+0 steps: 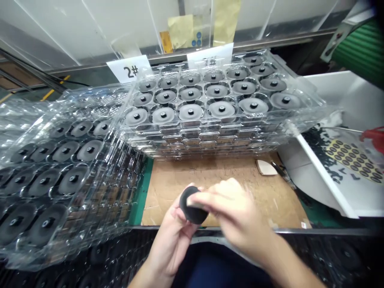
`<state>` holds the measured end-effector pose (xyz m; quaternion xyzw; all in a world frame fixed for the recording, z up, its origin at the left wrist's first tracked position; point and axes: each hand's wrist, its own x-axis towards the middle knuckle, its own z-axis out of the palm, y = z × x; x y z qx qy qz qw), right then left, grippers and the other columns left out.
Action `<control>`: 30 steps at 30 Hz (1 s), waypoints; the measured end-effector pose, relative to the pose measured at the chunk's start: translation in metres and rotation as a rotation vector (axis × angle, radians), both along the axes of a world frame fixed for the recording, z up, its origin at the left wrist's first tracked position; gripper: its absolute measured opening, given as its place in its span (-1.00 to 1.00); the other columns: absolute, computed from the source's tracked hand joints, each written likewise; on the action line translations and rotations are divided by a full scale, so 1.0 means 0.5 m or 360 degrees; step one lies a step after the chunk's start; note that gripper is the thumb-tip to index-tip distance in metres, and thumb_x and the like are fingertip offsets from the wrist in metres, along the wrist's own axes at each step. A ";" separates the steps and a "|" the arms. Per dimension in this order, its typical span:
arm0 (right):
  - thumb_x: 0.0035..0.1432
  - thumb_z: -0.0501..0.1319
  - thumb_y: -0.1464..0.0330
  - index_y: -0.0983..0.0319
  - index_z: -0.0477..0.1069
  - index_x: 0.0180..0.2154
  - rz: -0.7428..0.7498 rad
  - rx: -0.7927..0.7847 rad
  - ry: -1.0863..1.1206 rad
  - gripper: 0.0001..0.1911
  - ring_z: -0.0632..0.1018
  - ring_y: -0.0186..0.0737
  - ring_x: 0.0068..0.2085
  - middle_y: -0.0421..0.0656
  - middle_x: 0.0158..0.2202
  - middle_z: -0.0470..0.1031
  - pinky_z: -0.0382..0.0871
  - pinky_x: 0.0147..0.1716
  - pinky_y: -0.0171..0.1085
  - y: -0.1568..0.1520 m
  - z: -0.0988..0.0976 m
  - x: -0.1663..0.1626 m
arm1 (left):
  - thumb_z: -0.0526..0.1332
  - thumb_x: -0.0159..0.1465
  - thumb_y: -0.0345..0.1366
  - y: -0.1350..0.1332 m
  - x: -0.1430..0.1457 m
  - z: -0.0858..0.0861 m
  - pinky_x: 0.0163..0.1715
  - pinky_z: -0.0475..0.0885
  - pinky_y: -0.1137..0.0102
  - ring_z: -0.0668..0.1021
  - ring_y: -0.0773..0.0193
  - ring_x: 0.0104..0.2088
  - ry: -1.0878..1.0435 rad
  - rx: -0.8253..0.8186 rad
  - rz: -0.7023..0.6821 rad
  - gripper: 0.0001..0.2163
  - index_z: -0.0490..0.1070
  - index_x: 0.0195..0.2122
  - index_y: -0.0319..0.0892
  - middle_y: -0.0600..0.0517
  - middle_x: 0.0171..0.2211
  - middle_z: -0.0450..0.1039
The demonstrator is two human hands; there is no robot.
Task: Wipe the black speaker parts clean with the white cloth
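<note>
My left hand holds a black round disc from below, fingers curled around its edge. My right hand comes across from the right, fingers pressed on the top of the same disc; it is blurred by motion. Both hands hover over a brown cardboard sheet near the bench's front edge. Behind the cardboard stands a stack of clear plastic trays, its top tray filled with several grey-black discs. A second stack of clear trays with discs lies to my left.
A white label reading "2#" stands behind the trays. At the right is a white tray holding a sheet of small dark oval stickers. A small white piece lies on the cardboard. A green mat edge shows beside it.
</note>
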<state>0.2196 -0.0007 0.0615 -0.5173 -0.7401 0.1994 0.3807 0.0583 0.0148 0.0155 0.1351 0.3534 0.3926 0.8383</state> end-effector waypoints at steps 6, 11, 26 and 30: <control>0.14 0.05 0.53 0.14 0.39 -0.09 -0.0020 -0.0085 0.0231 -0.66 0.47 -0.29 -0.30 -0.21 -0.26 0.52 0.27 -0.30 -0.26 0.005 -0.019 -0.008 | 0.17 0.16 -0.20 -0.002 -0.010 0.001 -0.02 0.36 0.30 0.46 0.15 -0.03 -0.0025 -0.0053 -0.0011 -0.49 0.14 0.15 -0.03 -0.09 -0.01 0.43; 0.19 0.07 0.38 0.16 0.45 -0.20 -0.0369 -0.0624 0.0457 -0.79 0.50 -0.24 -0.14 -0.17 -0.17 0.52 0.36 -0.15 -0.25 0.027 -0.109 0.026 | 0.14 0.19 -0.19 0.011 -0.010 0.003 0.03 0.31 0.24 0.47 0.11 -0.02 -0.0034 -0.0171 0.0048 -0.47 0.06 0.19 -0.01 -0.08 -0.02 0.44; 0.18 0.06 0.40 0.15 0.34 -0.04 -0.0493 -0.0250 0.0417 -0.70 0.48 -0.21 -0.11 -0.14 -0.10 0.48 0.39 -0.15 -0.23 -0.011 -0.047 -0.028 | 0.24 0.12 -0.27 0.012 0.001 0.009 0.04 0.29 0.26 0.45 0.12 -0.01 -0.0011 -0.0056 -0.0149 -0.58 0.31 0.04 -0.12 -0.09 -0.06 0.45; 0.13 0.06 0.50 0.21 0.40 -0.16 -0.0002 -0.0257 0.0275 -0.75 0.50 -0.26 -0.30 -0.17 -0.28 0.52 0.39 -0.28 -0.27 -0.011 0.007 -0.064 | 0.26 0.09 -0.26 0.009 -0.005 0.018 0.03 0.30 0.25 0.47 0.11 -0.04 0.0105 -0.0071 -0.0155 -0.56 0.31 0.03 -0.04 -0.04 -0.08 0.47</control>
